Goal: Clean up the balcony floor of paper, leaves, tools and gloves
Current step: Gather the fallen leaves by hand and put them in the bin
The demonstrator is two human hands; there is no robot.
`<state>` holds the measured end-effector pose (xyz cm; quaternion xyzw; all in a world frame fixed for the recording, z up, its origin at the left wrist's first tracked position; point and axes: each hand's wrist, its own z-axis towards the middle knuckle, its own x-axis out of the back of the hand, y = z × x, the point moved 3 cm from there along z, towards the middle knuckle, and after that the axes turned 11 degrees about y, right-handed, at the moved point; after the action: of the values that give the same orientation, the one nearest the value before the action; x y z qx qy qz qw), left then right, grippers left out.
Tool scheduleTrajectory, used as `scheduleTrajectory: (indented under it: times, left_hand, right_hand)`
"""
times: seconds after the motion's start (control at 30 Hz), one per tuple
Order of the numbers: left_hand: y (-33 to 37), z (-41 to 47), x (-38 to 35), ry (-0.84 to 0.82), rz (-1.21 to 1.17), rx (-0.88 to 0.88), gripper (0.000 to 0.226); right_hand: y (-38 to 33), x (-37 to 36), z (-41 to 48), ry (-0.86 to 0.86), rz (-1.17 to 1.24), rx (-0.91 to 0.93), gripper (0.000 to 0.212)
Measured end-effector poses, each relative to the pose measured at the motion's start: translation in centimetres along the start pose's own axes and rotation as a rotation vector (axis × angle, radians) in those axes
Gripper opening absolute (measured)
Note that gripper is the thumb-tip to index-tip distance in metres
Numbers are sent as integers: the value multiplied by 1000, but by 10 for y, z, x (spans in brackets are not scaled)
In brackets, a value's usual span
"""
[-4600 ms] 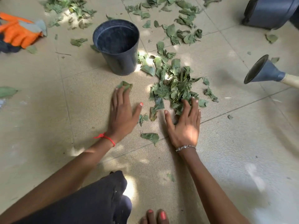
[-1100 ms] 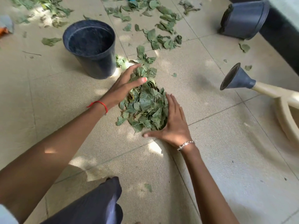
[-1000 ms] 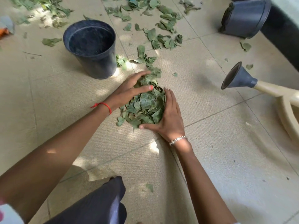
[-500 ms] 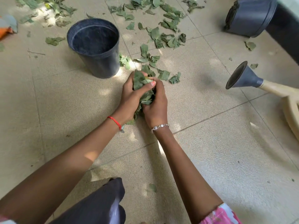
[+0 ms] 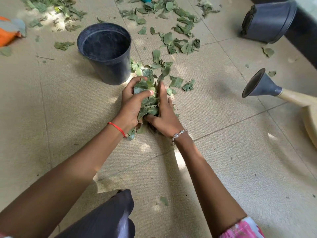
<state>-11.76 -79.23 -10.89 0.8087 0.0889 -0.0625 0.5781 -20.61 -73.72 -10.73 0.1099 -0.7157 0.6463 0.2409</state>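
Note:
A bundle of green leaves [image 5: 148,102] is squeezed between my two hands just above the tiled floor. My left hand [image 5: 132,103] curls its fingers and thumb round the bundle's left side. My right hand [image 5: 164,115] presses against the right side with fingers stretched along it and the thumb under the leaves. A black plastic pot [image 5: 105,52] stands upright and empty just beyond my left hand. Loose leaves [image 5: 178,43] lie scattered on the floor behind the bundle. An orange and grey glove [image 5: 10,30] lies at the far left edge.
A second dark pot [image 5: 269,21] lies on its side at the back right. A watering can's dark spout head [image 5: 259,86] and cream body [image 5: 307,110] sit on the right. More leaves [image 5: 51,6] are strewn at the back left. My knee [image 5: 106,219] is at the bottom.
My hands went from sweeping spread leaves on the floor to pushing them into a heap, then closed together and gathered the heap into a tight bundle between them.

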Motion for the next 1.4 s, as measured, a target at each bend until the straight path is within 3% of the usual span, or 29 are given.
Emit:
scheduleTrajectory:
  times: [0.07, 0.13, 0.2, 0.3, 0.4, 0.67, 0.77, 0.9, 1.0, 1.07, 1.13, 1.2, 1.4]
  left_hand:
    - [5, 4, 0, 32, 130, -92, 38]
    - [11, 5, -3, 32, 202, -152, 39]
    - [17, 7, -6, 48, 239, -163, 39]
    - [21, 13, -2, 133, 235, -148, 38]
    - [19, 19, 6, 233, 208, -119, 38]
    - [22, 24, 31, 371, 140, -43, 44]
    - [26, 22, 38, 401, 126, -24, 44]
    - [26, 21, 44, 402, 121, 13, 44]
    - [26, 20, 41, 390, 117, 21, 44]
    - [26, 20, 39, 383, 120, 18, 43]
    - [26, 20, 38, 381, 121, 18, 43]
    - [26, 20, 39, 379, 120, 20, 43]
    - [26, 21, 37, 368, 126, -11, 43]
  right_hand:
    - [-2, 12, 3, -30, 137, -22, 99]
    - [-6, 27, 8, 41, 258, -37, 79]
    - [-3, 40, 20, 244, 198, 23, 60]
    - [2, 48, 46, 358, 11, 102, 60]
    - [-3, 42, 78, 260, -168, 174, 36]
    - [-31, -30, 139, -227, -581, 354, 58]
    - [-26, -44, 138, -309, -704, 362, 53]
    - [-30, -27, 126, 7, -649, 411, 31]
    - [-29, -13, 133, 183, -728, 438, 34]
    - [-25, -16, 145, 126, -772, 453, 43]
    - [-19, -26, 151, -40, -799, 454, 52]
    - [-15, -33, 150, -100, -783, 452, 49]
    - [-14, -8, 149, 286, -710, 382, 37]
